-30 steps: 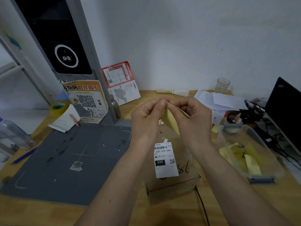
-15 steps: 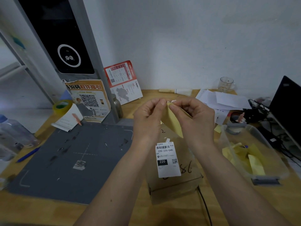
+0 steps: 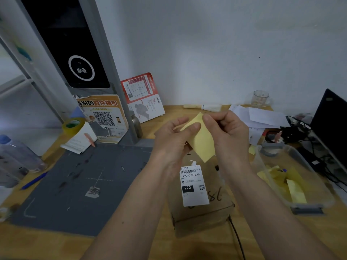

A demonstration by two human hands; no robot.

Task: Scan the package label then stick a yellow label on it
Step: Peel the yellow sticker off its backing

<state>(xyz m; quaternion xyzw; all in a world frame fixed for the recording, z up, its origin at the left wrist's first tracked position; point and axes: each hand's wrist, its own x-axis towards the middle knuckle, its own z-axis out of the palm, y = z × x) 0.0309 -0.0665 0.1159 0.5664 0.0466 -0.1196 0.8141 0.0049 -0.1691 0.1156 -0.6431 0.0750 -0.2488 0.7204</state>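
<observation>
A brown cardboard package [image 3: 202, 209] lies on the wooden desk in front of me, with a white shipping label [image 3: 194, 186] reading 220-220-C40 on its top. Above its far end I hold a yellow label [image 3: 201, 141] in the air. My left hand [image 3: 172, 141] pinches the label's upper left edge between thumb and fingers. My right hand [image 3: 227, 132] pinches its top corner. The label hangs down between both hands, a little above the package.
A clear plastic bin [image 3: 293, 177] with several yellow labels stands at the right. A grey mat [image 3: 75, 184] covers the desk's left. A scanner stand [image 3: 82, 68] rises at the back left, a black monitor [image 3: 330, 124] and cables at the right, and bottles [image 3: 16, 156] at the far left.
The yellow label has come out from between my fingers and now hangs lower and more fully in view. My hands have drawn slightly apart at its top.
</observation>
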